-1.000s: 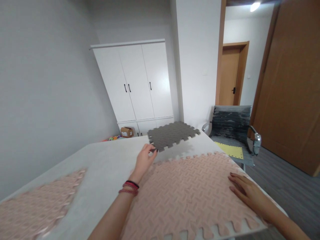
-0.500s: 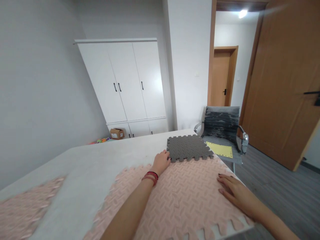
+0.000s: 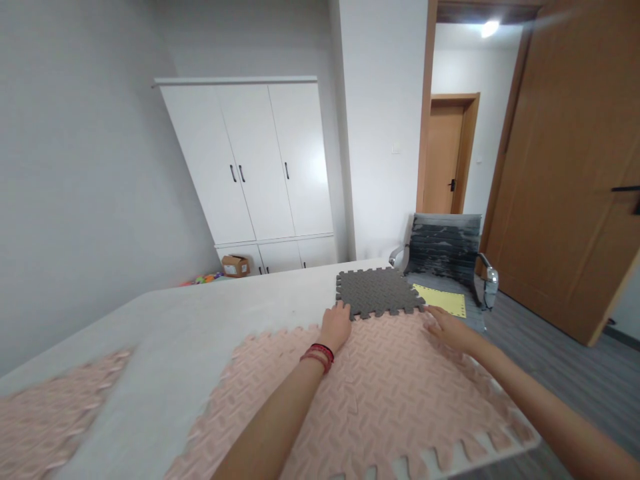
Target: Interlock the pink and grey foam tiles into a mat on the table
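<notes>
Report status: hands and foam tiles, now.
Left hand open at grey foam tile edge. Right hand flat on pink foam mat. Seam unobstructed.

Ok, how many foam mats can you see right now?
4: a grey mat at the table's far edge, a pink mat under both hands, another pink mat at left, a yellow mat on the chair.

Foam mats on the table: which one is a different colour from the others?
The grey mat at the far edge, by the left hand and right hand. The large mat and the mat at left are pink.
</notes>
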A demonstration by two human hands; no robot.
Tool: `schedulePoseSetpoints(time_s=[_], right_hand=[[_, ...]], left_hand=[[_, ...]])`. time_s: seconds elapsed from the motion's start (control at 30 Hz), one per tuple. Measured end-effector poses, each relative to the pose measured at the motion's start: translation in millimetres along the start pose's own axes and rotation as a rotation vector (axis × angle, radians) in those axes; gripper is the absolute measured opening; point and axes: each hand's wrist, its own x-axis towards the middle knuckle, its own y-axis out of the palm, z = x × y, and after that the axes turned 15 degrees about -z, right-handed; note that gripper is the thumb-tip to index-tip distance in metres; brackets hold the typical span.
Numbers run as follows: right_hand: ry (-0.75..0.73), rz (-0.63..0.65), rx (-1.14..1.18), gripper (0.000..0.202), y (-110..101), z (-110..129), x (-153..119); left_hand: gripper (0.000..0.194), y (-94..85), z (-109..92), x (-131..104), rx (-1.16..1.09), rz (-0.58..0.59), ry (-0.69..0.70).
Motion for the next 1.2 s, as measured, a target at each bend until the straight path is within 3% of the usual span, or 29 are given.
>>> schedulePoseSetpoints(time_s=[0.13, 0.23, 0.47, 0.67, 0.87, 1.2], right_hand=[[-0.02, -0.032, -0.05, 0.057, 31, -4, 12], [-0.016, -0.047, -0.143, 0.052, 42, -1, 14], [-0.026, -0.062, -0.201, 0.054, 49, -8, 21], [-0.026, -0.08, -0.267, 0.055, 56, -10, 16], [-0.032, -0.125, -0.35, 0.057, 57, -5, 13], [-0.069, -0.112, -0.345, 0.059, 66, -14, 16]], left_hand=[[0.029, -4.8, -6, -15, -0.075, 0.022, 0.128], [0.027, -6.4, -7, -24, -0.107, 0.027, 0.184], [0.032, -4.6, -14, -28, -0.121, -0.037, 0.176], [0.037, 5.7, -11, -22, -0.149, -0.024, 0.162], [0.035, 0.5, -7, -20, -0.161, -0.004, 0.241], [0.046, -2.1, -19, -18, -0.101, 0.029, 0.286]])
